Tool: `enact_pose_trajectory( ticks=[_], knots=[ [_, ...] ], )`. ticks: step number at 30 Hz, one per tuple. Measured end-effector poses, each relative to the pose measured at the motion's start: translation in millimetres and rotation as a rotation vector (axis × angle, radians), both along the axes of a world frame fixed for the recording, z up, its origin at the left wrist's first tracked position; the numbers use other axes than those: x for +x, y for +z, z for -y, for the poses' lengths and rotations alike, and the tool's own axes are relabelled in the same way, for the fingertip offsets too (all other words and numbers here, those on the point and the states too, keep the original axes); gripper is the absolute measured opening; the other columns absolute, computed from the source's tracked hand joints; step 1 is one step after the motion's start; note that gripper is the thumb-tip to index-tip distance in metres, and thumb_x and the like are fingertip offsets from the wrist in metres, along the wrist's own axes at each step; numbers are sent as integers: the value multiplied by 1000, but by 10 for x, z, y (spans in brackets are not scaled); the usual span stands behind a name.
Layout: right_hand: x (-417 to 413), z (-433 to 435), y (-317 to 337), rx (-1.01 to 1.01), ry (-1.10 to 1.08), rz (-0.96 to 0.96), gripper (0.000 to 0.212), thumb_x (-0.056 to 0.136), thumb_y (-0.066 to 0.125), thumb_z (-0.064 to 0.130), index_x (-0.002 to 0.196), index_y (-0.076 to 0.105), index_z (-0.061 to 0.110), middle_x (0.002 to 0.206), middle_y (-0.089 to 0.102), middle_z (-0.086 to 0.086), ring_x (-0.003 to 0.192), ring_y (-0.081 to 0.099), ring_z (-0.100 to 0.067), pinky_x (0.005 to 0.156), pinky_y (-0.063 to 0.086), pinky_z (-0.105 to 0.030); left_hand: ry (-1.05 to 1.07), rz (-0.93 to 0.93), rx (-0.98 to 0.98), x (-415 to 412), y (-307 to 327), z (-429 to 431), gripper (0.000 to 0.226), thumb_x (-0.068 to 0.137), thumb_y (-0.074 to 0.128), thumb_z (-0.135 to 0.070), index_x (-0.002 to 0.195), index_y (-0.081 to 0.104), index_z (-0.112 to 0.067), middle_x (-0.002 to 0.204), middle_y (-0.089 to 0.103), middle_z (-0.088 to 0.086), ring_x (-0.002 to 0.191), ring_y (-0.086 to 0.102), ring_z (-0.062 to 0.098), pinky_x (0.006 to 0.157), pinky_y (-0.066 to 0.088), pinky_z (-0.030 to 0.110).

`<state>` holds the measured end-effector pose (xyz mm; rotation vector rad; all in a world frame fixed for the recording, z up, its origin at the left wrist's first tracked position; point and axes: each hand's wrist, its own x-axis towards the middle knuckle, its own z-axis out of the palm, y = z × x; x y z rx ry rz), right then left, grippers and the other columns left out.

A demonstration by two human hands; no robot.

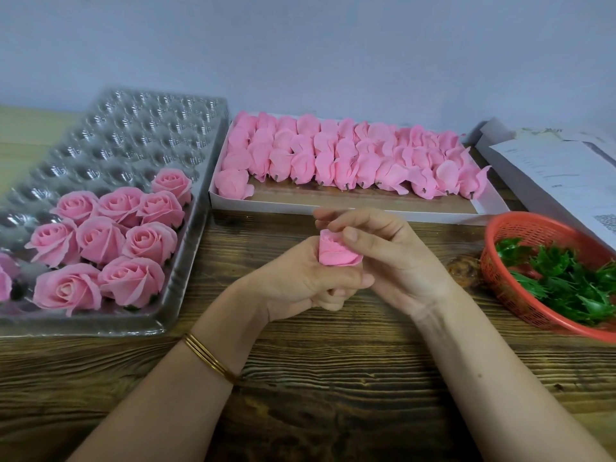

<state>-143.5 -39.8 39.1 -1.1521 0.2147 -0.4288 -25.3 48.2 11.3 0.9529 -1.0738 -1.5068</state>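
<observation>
I hold a half-made rose in front of me, above the middle of the tabletop, just on the near side of the white box. My left hand grips it from below: the fingers are curled round its base and the thumb lies across the front under the pink petals, so the lower end is hidden inside my fist. My right hand comes in from the right, its thumb pressed against the outer petal near the top. Its other fingers are bent over the bloom, and they seem to pinch the far edge of that petal, though the rose itself blocks my view there. A thin gold bracelet sits on my left wrist.

To my left lies a clear plastic tray of round cups. Finished pink roses fill its near end, packed touching one another, while the cups farther back show bare plastic. The white box holds rows of unfinished pink blooms lying on their sides, close together, short dark stubs pointing toward me. At my right, a red mesh basket holds green leaf pieces, and beyond it some printed papers rest at the edge of the tabletop.
</observation>
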Motion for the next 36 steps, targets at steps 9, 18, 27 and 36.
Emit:
enact_pose_trajectory(
  ticks=[9,18,27,36],
  knots=[
    [13,-49,8,-120,19,-2,9,68,79,13,76,80,17,104,74,-3,105,66,-14,93,52,-29,-101,-18,33,1,2,-2,29,86,65,-18,59,55,-20,51,42,-10,45,25,8,46,18,25],
    [14,-54,-20,-217,8,-34,16,71,80,8,80,80,20,103,74,1,98,69,-13,70,60,-28,-29,-36,31,28,-29,6,18,83,69,-16,71,57,-22,55,44,-5,46,30,7,46,20,25],
    [31,-8,-96,-187,31,-57,27,73,69,-3,82,79,20,105,73,0,104,66,-14,86,54,-29,90,39,16,7,-52,10,20,85,65,-3,76,52,-16,52,43,-8,45,34,4,45,25,20],
    [36,27,-105,-37,-39,-71,18,75,66,4,88,76,11,106,69,-11,97,64,-21,82,53,-31,267,92,-8,-9,-82,47,21,80,71,-3,78,60,-20,61,47,-5,50,40,6,45,33,18]
  ],
)
